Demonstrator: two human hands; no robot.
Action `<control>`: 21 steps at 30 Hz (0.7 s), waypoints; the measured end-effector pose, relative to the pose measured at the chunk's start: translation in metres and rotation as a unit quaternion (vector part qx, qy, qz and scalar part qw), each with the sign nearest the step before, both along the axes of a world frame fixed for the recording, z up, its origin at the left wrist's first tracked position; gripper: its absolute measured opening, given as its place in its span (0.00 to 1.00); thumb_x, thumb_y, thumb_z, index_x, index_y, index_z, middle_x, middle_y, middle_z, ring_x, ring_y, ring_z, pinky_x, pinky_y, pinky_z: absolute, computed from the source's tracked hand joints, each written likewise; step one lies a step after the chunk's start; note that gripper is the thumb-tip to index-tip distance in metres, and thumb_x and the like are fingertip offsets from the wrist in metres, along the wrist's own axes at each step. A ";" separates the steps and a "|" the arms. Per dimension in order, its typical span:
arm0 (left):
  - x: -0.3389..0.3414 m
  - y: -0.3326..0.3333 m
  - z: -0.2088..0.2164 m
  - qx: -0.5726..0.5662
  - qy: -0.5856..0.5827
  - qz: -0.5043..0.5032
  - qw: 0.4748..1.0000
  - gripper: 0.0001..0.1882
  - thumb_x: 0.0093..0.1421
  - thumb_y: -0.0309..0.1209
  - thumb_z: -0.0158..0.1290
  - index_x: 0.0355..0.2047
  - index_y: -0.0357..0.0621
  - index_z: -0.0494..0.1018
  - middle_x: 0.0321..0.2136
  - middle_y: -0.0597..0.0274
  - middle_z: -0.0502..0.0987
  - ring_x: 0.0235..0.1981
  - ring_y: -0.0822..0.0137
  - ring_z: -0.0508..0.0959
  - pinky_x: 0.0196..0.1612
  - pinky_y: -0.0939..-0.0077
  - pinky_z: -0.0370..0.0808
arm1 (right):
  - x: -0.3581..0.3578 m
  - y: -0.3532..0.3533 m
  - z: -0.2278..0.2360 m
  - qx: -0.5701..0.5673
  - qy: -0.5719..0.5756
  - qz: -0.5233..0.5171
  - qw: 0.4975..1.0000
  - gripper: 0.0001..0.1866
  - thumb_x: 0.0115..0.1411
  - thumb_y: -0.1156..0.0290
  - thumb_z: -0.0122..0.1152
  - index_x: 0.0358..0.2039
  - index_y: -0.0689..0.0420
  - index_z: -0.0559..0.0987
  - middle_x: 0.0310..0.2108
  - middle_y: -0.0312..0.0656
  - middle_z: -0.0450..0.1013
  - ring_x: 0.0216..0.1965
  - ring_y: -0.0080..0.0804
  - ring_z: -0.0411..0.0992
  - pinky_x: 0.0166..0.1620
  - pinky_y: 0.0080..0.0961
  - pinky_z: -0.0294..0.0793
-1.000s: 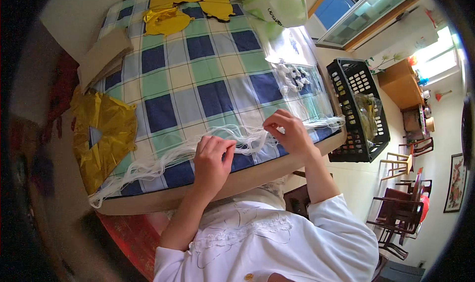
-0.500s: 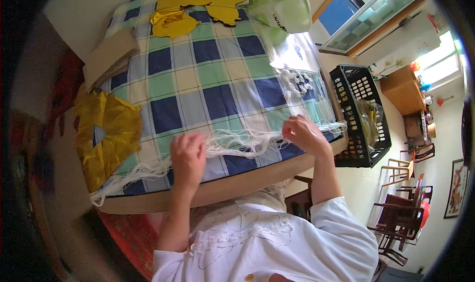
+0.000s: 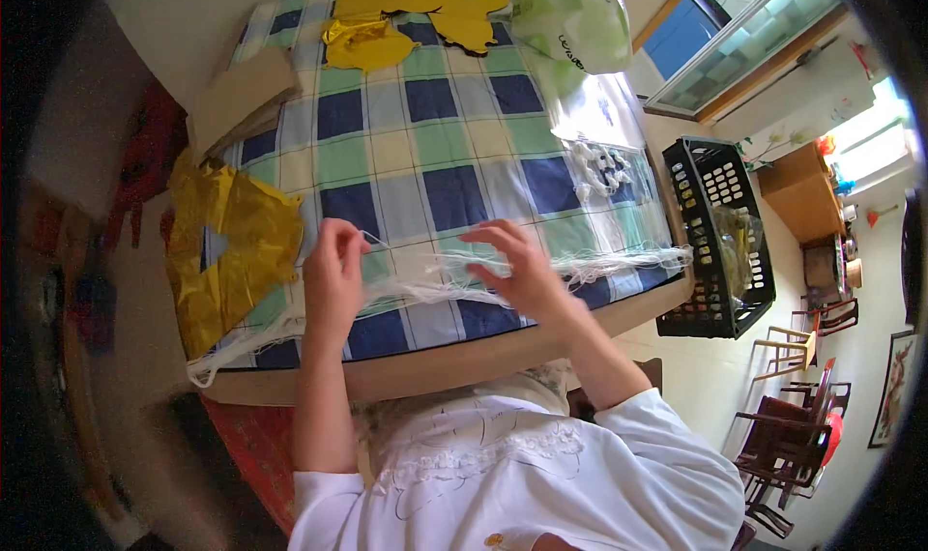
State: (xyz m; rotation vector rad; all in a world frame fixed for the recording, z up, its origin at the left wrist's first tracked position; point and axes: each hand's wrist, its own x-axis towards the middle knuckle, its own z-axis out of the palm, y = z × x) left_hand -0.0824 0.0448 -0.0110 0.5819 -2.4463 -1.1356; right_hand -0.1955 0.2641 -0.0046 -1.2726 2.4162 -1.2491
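Observation:
A long, loose bundle of white string (image 3: 435,290) stretches along the near edge of a bed with a checked cover (image 3: 391,150). My left hand (image 3: 333,275) is raised over the bundle's left half, thumb and fingers pinched on a thin white strand whose end sticks out to the right. To its right, my right hand (image 3: 519,269) hovers above the strings with thumb and fingers spread, apparently holding nothing. Beside my left hand lies a crinkled gold foil sheet (image 3: 246,251) with a hole in it.
Yellow flat cutouts (image 3: 464,19) and a green-white plastic bag (image 3: 580,24) lie at the far end. Small white knotted pieces (image 3: 601,169) are near the right edge. A black plastic crate (image 3: 710,251) stands beyond that edge; brown cardboard (image 3: 242,101) rests at left.
My left hand has lifted slightly and moved left, now pinching a strand. My right hand has moved left from the bundle's right part and its fingers have spread. The view has shifted slightly.

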 end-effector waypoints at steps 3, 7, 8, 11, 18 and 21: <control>0.007 0.024 0.037 0.103 0.072 0.000 0.992 0.05 0.54 0.23 0.53 0.29 0.40 0.67 0.32 0.56 0.72 0.38 0.56 0.72 0.44 0.67 0.68 | 0.028 -0.044 -0.006 -0.109 -0.092 0.089 0.986 0.41 0.46 0.72 0.69 0.60 0.58 0.60 0.57 0.49 0.61 0.58 0.44 0.60 0.60 0.34 0.59; 0.004 0.054 0.053 -0.139 0.139 -0.128 0.972 0.06 0.53 0.22 0.52 0.31 0.40 0.67 0.33 0.56 0.73 0.37 0.55 0.73 0.45 0.65 0.67 | 0.056 -0.106 -0.057 -0.261 -0.111 0.147 0.948 0.47 0.46 0.69 0.70 0.63 0.61 0.53 0.62 0.49 0.55 0.61 0.42 0.56 0.63 0.34 0.53; 0.008 0.054 0.055 -0.113 0.152 -0.133 0.973 0.06 0.53 0.21 0.52 0.32 0.40 0.67 0.34 0.55 0.72 0.37 0.54 0.72 0.43 0.66 0.68 | 0.065 -0.116 -0.057 -0.292 -0.239 0.146 0.915 0.45 0.48 0.68 0.69 0.63 0.61 0.54 0.62 0.49 0.54 0.62 0.41 0.55 0.63 0.34 0.52; 0.042 0.058 0.047 0.095 0.152 -0.119 0.977 0.02 0.61 0.25 0.47 0.31 0.40 0.66 0.32 0.61 0.73 0.29 0.65 0.72 0.36 0.73 0.70 | 0.066 -0.114 -0.033 -0.349 -0.362 0.147 0.852 0.38 0.53 0.68 0.64 0.61 0.61 0.57 0.59 0.49 0.58 0.59 0.37 0.58 0.61 0.33 0.56; 0.118 -0.040 0.017 0.123 0.013 0.038 0.992 0.12 0.66 0.32 0.44 0.47 0.41 0.67 0.35 0.61 0.72 0.32 0.71 0.70 0.35 0.79 0.67 | 0.013 -0.043 0.017 -0.216 -0.466 0.165 0.842 0.06 0.64 0.74 0.48 0.41 0.57 0.71 0.22 0.32 0.69 0.23 0.17 0.65 0.26 0.16 0.63; 0.127 -0.046 0.039 0.166 -0.125 -0.302 0.930 0.16 0.67 0.34 0.42 0.51 0.40 0.65 0.40 0.59 0.71 0.37 0.66 0.71 0.40 0.76 0.68 | 0.002 -0.027 0.003 -0.126 -0.290 0.141 0.938 0.05 0.63 0.73 0.52 0.39 0.57 0.73 0.20 0.33 0.68 0.20 0.17 0.62 0.23 0.18 0.60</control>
